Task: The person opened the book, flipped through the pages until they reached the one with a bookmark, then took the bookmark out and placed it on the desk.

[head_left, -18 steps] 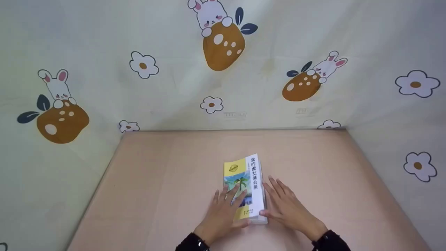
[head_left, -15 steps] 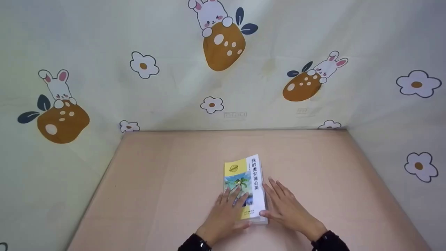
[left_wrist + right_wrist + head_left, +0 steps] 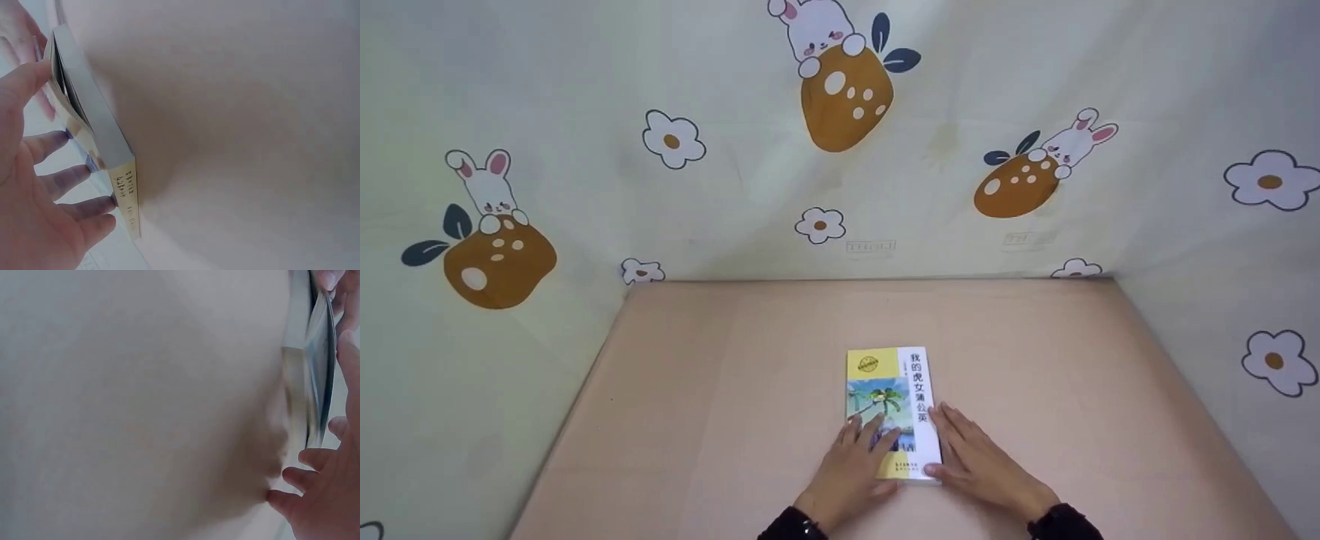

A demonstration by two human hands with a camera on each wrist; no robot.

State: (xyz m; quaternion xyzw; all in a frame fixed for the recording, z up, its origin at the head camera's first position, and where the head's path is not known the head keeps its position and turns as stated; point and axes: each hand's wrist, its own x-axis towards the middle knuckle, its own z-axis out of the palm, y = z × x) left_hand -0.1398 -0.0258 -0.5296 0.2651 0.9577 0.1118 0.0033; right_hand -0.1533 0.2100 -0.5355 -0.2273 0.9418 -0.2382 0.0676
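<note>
A: Location and hand state?
B: Tabletop (image 3: 720, 390), near side: paperback book (image 3: 894, 401), front cover (image 3: 877, 364) uppermost. Left hand (image 3: 847, 465) rests extended on the front cover; right hand (image 3: 982, 461) lies extended along the fore-edge (image 3: 296, 391); neither clenched.
A: Handling?
B: Presumably light, flexible, slightly slippery. Grasp across spine (image 3: 125, 194) and fore-edge; unsupported pages may fan.

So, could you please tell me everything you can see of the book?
The book looks like a paperback: yellow and white cover, palm-tree picture, dark characters down a white strip, pale yellow spine. It lies face up on the table, slightly parted at its near and right edges. The left hand touches the cover; the right hand, its right edge.
</note>
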